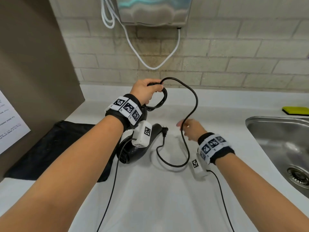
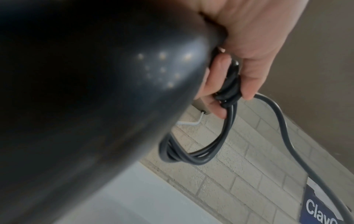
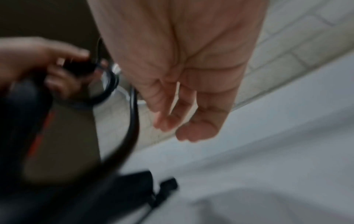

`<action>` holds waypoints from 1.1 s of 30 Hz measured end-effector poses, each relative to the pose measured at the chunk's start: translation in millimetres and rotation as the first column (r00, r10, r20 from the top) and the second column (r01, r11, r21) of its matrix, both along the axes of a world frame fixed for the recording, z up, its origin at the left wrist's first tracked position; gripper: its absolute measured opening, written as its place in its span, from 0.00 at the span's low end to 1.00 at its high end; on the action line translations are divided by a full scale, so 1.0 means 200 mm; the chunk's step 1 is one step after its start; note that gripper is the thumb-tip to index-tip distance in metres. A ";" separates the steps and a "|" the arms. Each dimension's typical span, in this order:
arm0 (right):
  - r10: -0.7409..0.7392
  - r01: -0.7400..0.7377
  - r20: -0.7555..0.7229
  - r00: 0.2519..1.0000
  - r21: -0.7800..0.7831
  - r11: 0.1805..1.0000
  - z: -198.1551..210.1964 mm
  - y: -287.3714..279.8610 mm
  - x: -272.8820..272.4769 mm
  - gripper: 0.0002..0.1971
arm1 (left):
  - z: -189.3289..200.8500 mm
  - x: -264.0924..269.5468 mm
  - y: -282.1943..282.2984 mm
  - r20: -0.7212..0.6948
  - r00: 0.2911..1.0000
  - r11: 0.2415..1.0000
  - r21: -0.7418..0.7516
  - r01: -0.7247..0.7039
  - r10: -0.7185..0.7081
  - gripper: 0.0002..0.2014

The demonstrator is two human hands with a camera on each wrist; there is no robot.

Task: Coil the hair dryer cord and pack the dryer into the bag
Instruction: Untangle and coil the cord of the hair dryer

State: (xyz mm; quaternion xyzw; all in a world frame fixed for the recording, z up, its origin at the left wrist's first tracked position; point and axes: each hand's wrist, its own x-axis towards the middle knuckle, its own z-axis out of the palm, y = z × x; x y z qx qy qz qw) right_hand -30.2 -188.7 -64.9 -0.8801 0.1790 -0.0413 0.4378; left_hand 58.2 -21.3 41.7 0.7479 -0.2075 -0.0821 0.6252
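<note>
The black hair dryer (image 1: 133, 153) stands with its handle up under my left wrist, and its body fills the left of the left wrist view (image 2: 86, 91). My left hand (image 1: 145, 90) grips the handle end together with several small loops of the black cord (image 2: 201, 156). The loose cord (image 1: 194, 101) arcs right from that hand and snakes down over the counter to the plug (image 1: 165, 130). My right hand (image 1: 190, 128) hovers beside the cord with relaxed fingers (image 3: 191, 121) holding nothing. A flat black bag (image 1: 58, 148) lies on the counter at the left.
A steel sink (image 1: 267, 124) takes up the right, with a yellow sponge (image 1: 296, 110) behind it. On the tiled wall hangs a metal unit (image 1: 153, 10) with a drooping white cable (image 1: 150, 64). A brown panel (image 1: 33, 64) stands at the left.
</note>
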 end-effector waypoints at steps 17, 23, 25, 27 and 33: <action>0.120 -0.288 -0.449 0.885 -0.325 0.901 -0.31 0.11 0.30 0.29 | 0.00 0.00 -0.02 -0.014 1.000 1.000 0.011 0.020 -0.020 0.10; 0.167 -0.210 -0.160 0.973 -0.309 0.928 -0.17 0.10 0.25 0.04 | 0.00 0.01 -0.01 -0.043 0.999 1.000 -0.020 0.007 -0.008 0.08; 0.165 -0.160 0.006 0.986 -0.223 0.962 -0.09 0.08 0.19 0.09 | 0.01 0.01 0.00 -0.052 0.999 0.999 -0.038 0.007 -0.009 0.07; 0.074 -0.051 0.194 0.978 -0.119 0.992 -0.02 0.08 0.16 0.11 | 0.01 0.01 0.00 -0.054 0.998 0.999 -0.053 0.008 -0.011 0.03; -0.065 0.052 0.672 0.737 0.039 0.998 0.11 0.15 0.06 0.08 | 0.00 0.02 0.01 -0.032 0.999 0.997 -0.073 -0.006 0.004 0.04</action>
